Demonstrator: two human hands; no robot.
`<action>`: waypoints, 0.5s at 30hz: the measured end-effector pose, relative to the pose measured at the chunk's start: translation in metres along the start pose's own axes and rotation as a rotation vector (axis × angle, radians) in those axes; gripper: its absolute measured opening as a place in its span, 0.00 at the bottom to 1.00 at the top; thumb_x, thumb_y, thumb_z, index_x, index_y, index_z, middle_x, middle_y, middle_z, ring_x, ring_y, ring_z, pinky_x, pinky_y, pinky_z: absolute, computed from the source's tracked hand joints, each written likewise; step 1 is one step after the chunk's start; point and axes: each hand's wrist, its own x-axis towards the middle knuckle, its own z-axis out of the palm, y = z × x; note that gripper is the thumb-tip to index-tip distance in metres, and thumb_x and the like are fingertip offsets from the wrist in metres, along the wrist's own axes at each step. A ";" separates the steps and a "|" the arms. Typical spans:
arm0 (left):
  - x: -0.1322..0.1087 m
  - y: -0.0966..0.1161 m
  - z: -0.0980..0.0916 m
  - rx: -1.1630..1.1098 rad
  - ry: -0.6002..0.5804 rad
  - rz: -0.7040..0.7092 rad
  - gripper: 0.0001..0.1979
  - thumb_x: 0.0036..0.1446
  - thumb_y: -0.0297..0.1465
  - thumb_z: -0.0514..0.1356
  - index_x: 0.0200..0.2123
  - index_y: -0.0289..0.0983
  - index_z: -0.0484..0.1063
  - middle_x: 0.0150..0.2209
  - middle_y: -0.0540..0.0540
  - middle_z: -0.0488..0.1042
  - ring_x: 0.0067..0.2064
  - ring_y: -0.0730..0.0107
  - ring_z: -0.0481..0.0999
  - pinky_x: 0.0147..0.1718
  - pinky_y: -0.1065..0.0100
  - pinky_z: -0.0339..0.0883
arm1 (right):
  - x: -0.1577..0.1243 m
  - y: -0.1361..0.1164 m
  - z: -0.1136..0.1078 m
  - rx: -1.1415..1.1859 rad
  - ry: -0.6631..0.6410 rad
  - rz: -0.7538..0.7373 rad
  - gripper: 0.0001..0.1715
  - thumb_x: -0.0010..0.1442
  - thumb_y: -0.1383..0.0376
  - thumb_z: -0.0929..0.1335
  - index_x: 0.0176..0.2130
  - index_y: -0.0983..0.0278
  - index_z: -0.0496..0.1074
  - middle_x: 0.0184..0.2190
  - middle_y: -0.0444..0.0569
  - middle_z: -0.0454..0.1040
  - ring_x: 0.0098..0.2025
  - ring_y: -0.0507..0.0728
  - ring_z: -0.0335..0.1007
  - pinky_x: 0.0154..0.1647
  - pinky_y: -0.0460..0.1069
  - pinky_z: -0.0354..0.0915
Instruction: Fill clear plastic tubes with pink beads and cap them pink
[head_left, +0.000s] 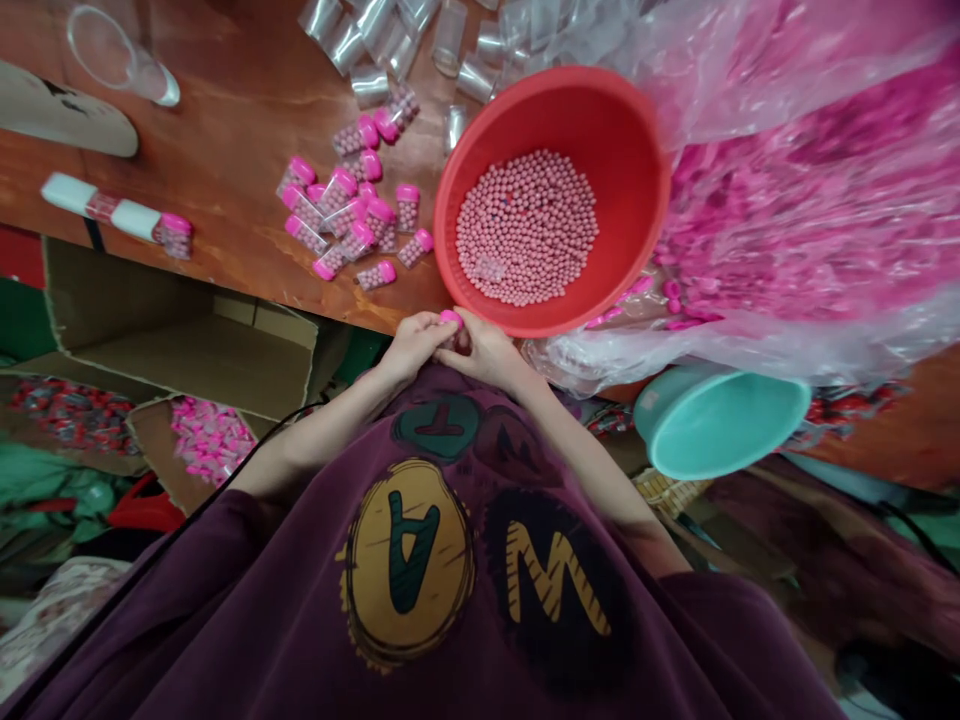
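At the table's front edge, close to my shirt, my two hands meet around a small clear bottle with a pink cap (450,318). My left hand (411,347) grips it from the left with bent fingers. From the other side, the fingers of my right hand (486,352) press at the cap, and they cover most of the bottle. Just beyond stands a red basin (551,318) holding many pink beads (525,225). Left of the basin lie several pink-capped bottles (352,215) filled with beads.
Uncapped clear bottles (371,40) lie at the back. A plastic bag of pink caps (810,190) covers the right side, above a teal basin (727,425). Cardboard boxes (180,345) stand below the table's left edge, one holding pink-capped bottles (210,440).
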 end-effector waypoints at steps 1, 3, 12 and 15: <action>0.004 -0.004 -0.004 0.007 0.039 -0.065 0.16 0.61 0.36 0.67 0.23 0.35 0.72 0.19 0.52 0.67 0.20 0.80 0.60 0.21 0.73 0.51 | 0.007 0.005 0.007 0.024 -0.059 0.005 0.21 0.65 0.53 0.73 0.49 0.64 0.69 0.38 0.49 0.77 0.38 0.58 0.74 0.43 0.53 0.71; 0.017 -0.013 -0.006 0.008 0.123 -0.193 0.20 0.65 0.34 0.64 0.21 0.36 0.68 0.15 0.54 0.61 0.17 0.81 0.54 0.19 0.71 0.44 | 0.023 0.020 0.022 0.022 -0.121 0.058 0.18 0.67 0.57 0.72 0.50 0.66 0.70 0.42 0.54 0.78 0.42 0.61 0.75 0.50 0.56 0.72; 0.062 -0.057 -0.003 -0.075 0.377 -0.391 0.21 0.67 0.30 0.65 0.21 0.37 0.65 0.16 0.51 0.65 0.17 0.78 0.58 0.20 0.70 0.47 | 0.038 0.058 0.063 -0.012 -0.177 0.196 0.23 0.67 0.66 0.68 0.60 0.69 0.69 0.56 0.62 0.79 0.56 0.65 0.77 0.63 0.60 0.71; 0.069 -0.062 -0.002 -0.091 0.433 -0.371 0.18 0.63 0.27 0.65 0.21 0.36 0.66 0.19 0.50 0.68 0.20 0.75 0.64 0.23 0.70 0.56 | 0.041 0.053 0.062 -0.120 -0.220 0.247 0.23 0.68 0.67 0.66 0.60 0.71 0.68 0.56 0.65 0.79 0.56 0.68 0.78 0.61 0.62 0.72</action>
